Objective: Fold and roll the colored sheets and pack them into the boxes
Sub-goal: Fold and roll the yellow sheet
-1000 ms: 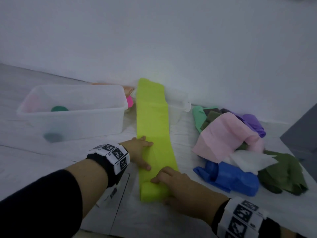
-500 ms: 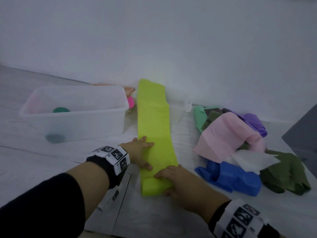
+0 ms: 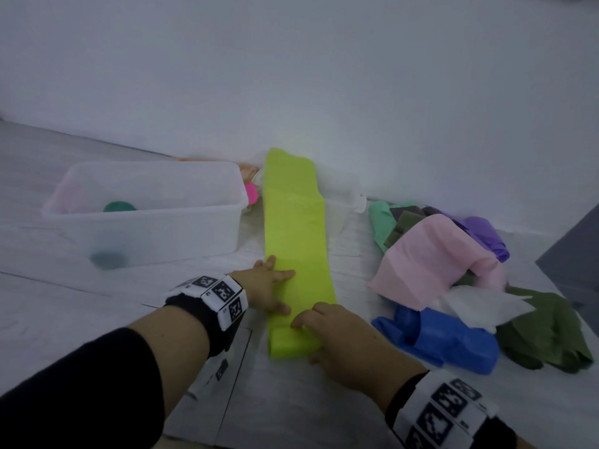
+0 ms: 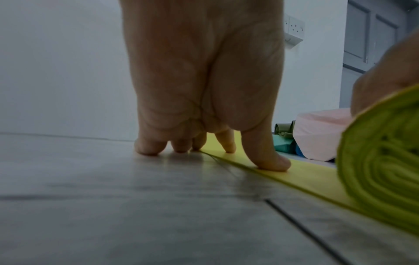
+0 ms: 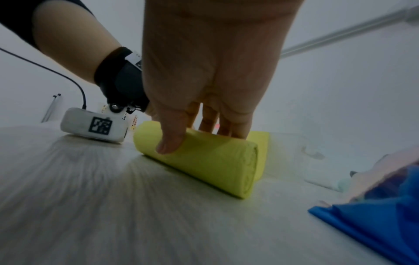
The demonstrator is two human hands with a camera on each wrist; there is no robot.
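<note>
A long yellow-green sheet (image 3: 293, 234) lies as a folded strip on the floor, running away from me, its far end over a second clear box (image 3: 345, 202). Its near end is wound into a thick roll (image 3: 291, 345) (image 5: 204, 159) (image 4: 381, 170). My right hand (image 3: 327, 328) (image 5: 199, 138) grips this roll, thumb on the near side and fingers curled over the top. My left hand (image 3: 275, 286) (image 4: 204, 152) presses its straight fingers down on the strip's left edge and the floor, just beyond the roll. A large clear box (image 3: 146, 228) stands at the left.
The large box holds a teal roll (image 3: 118, 207). To the right lies a pile of loose sheets: pink (image 3: 437, 260), blue (image 3: 447, 341), white (image 3: 479, 306), dark green (image 3: 547, 328), purple (image 3: 483, 231) and mint (image 3: 379, 218). A white wall rises close behind.
The roll has advanced a little along the strip, away from me, with my right hand on it. My left hand has stayed pressed on the strip's left edge.
</note>
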